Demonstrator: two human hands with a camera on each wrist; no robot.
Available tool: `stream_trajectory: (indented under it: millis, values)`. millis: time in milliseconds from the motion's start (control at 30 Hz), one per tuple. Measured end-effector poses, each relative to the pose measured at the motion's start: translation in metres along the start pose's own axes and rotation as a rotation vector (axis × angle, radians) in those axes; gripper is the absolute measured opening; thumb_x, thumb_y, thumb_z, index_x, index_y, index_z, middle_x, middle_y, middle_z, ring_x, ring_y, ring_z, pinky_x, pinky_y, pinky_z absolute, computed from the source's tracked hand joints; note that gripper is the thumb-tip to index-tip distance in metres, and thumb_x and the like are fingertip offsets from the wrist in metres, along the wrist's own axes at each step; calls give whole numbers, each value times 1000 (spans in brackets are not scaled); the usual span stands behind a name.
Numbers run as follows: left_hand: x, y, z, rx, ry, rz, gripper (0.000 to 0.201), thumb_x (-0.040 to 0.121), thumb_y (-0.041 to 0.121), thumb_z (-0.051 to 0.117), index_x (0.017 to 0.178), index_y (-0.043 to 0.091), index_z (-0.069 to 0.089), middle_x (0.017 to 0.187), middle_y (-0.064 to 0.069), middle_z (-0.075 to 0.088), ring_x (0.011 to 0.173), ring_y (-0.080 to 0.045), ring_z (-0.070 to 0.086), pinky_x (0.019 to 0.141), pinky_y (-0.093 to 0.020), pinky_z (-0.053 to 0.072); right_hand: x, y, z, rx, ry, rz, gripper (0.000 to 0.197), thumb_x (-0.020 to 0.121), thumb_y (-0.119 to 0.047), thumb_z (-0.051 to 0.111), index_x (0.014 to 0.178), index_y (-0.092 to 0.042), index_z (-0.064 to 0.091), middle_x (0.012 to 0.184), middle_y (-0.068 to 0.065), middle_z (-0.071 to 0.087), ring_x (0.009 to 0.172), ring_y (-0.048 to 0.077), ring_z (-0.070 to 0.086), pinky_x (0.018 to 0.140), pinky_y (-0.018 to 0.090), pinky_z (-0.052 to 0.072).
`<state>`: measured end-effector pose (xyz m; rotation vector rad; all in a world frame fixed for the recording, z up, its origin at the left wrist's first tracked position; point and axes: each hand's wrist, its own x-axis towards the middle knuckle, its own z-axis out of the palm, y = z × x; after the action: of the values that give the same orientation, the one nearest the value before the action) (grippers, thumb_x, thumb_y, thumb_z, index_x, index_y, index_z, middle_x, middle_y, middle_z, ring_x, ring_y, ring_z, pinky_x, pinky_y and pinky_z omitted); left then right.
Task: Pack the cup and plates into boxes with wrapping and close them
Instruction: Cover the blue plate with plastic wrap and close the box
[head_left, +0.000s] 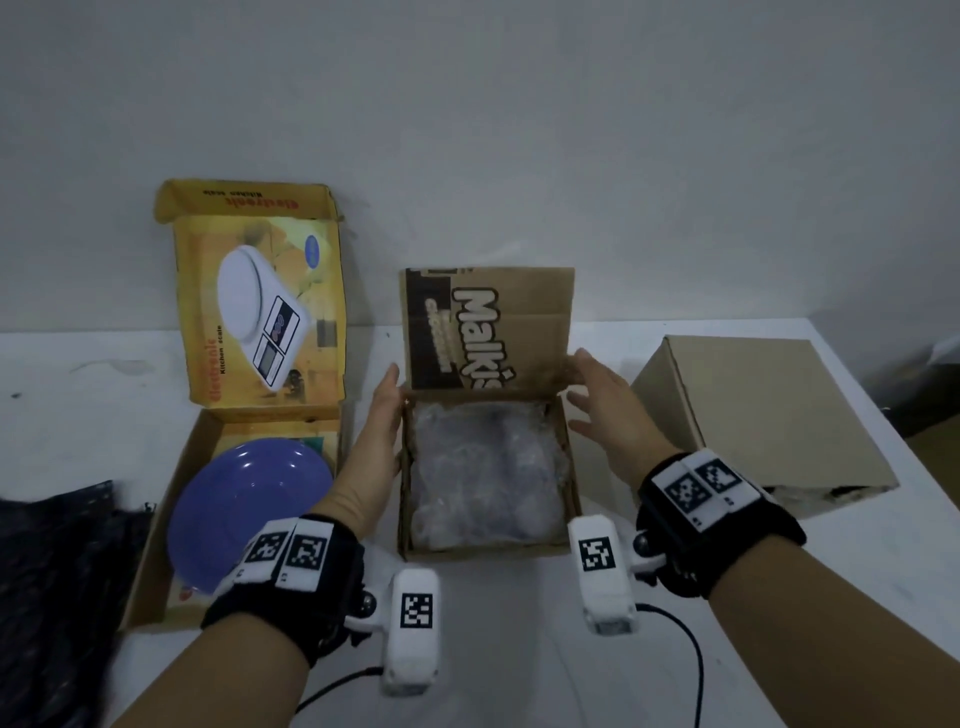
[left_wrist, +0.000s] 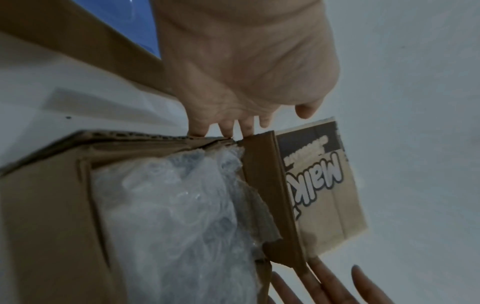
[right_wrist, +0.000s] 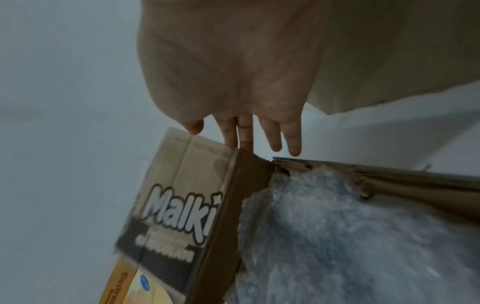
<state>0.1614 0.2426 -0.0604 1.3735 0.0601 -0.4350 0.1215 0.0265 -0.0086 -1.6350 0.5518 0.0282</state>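
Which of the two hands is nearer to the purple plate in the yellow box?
Left. The left hand is at the middle box's left wall, right beside the purple plate; the right hand is at the opposite wall, farther away.

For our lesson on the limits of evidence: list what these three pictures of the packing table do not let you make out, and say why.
- Contents of the bubble wrap in the Malkist box: hidden by the wrap, all views.
- Inside of the plain brown box: closed top, head view.
- Near rim of the purple plate: covered by the left hand's wristband, head view.
- Dark sheet: cut off by the left edge.
- Right hand: fingertips behind the flap.
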Motion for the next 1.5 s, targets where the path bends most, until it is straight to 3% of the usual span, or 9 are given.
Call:
stream_trajectory:
  millis: [100,233,467,667,833,1033,1133,1267,1500]
  values:
    - [-7,-4,-1,-22,-40,3,45,100,48,16,131,41,48,139,14,49,134,-7,36,108,-41,30,-9,10,-6,140,-40,53,41,100,-49,28,105,-25,61,126,-2,52,123,16,41,103,36,38]
    - [-15,-8,-5,-79,-54,-50,66,83,62,47,141,33,41,147,8,36,135,-14,33,105,-35,34,-17,28,-11,93,-120,-40,39,99,-37,40,106,-11,67,119,4,62,113,19,55,94,25,45]
    - [-28,-23,-17,509,-173,55,61,97,41,39,148,41,5,150,25,6,139,-4,18,104,-18,24,-26,59,-17,-239,-214,-102,43,95,-18,55,137,-24,48,152,-15,29,134,11,37,110,30,36]
    - [-31,-36,-21,754,-192,122,64,99,38,37,148,42,-5,157,9,-18,145,-9,4,113,-27,14,-38,77,-10,-379,-86,-133,50,92,-29,58,136,-46,41,142,-11,46,125,10,48,103,29,44]
    - [-39,-35,-7,966,-155,147,55,102,37,26,147,43,-4,157,-1,-22,146,-24,13,108,-30,25,-47,74,-5,-468,-16,-52,61,90,-35,60,144,-35,31,130,-2,54,113,18,55,93,32,47]
    - [-38,-34,-8,1056,-169,75,65,93,59,26,143,51,-15,157,-4,-21,139,-27,32,106,-45,36,-82,78,4,-653,299,-347,35,83,-43,65,93,-17,44,88,-1,48,73,15,48,58,26,39]
    - [-35,-33,-8,1068,-170,80,64,94,58,27,144,51,-13,158,-5,-19,138,-29,35,107,-47,37,-99,74,8,-599,280,-161,45,82,-54,61,85,-15,40,65,-4,48,58,11,48,50,26,36]
    - [-34,-33,-6,1065,-174,83,64,95,57,29,144,51,-12,159,-4,-17,138,-29,34,107,-44,36,-108,77,9,-538,180,123,65,71,-66,65,100,-14,37,75,1,64,65,16,62,55,31,48]
    - [-31,-36,-7,1033,-174,115,65,95,55,31,146,48,-8,160,-2,-12,145,-23,17,110,-39,28,-108,83,25,232,10,421,52,74,-16,80,116,3,57,86,13,73,69,25,71,54,24,53]
